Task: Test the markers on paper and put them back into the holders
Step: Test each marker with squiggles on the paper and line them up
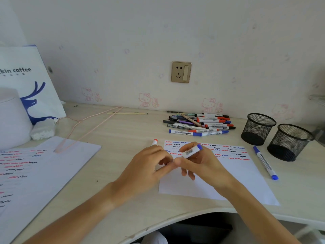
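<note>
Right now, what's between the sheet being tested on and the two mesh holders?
In the head view, one blue-capped marker lies on the desk between the paper and the mesh holders, just off the sheet's right edge and apart from both holders.

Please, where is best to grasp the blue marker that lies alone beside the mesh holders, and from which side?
Probably pinch the blue marker at mid-barrel from above: it lies flat on the desk, apart from the paper and the mesh holders, both long sides free.
</note>
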